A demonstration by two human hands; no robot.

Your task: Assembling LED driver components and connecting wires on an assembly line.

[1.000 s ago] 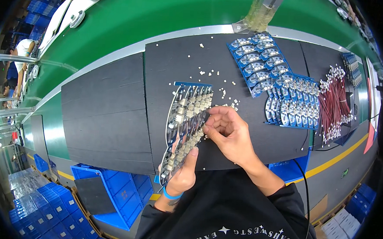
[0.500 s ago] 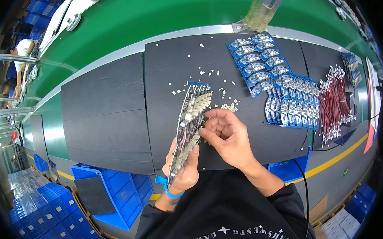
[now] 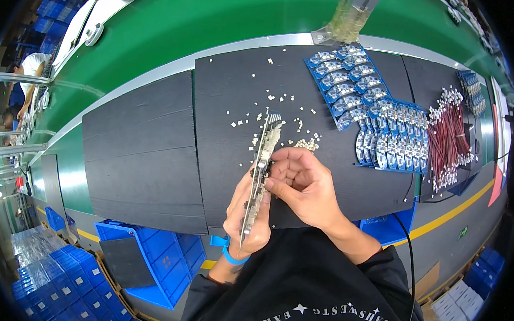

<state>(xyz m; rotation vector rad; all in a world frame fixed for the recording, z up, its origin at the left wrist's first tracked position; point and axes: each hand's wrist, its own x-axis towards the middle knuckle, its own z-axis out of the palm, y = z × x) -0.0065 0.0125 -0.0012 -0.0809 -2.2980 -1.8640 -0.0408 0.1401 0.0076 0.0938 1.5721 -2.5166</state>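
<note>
My left hand [image 3: 248, 218] grips a circuit board panel [image 3: 262, 166] by its lower part and holds it nearly edge-on above the dark work surface. Rows of cream-white connectors line the panel's right face. My right hand [image 3: 305, 180] is curled against that face, its thumb and fingertips at the connectors; whatever is pinched there is too small to make out. Small white plastic pieces [image 3: 310, 144] lie in a little heap just beyond my right hand, and more are scattered farther out.
To the right lie blue circuit board panels [image 3: 395, 136], with another panel [image 3: 345, 84] behind. Beyond them is a bundle of dark red wires [image 3: 448, 144] with white ends. A metal post [image 3: 348, 20] rises at the far edge. Blue crates [image 3: 153, 259] stand below the near edge.
The panel has been turned more edge-on, its connector face now showing less. My left hand has rolled with it, while my right hand stays at the connectors.
</note>
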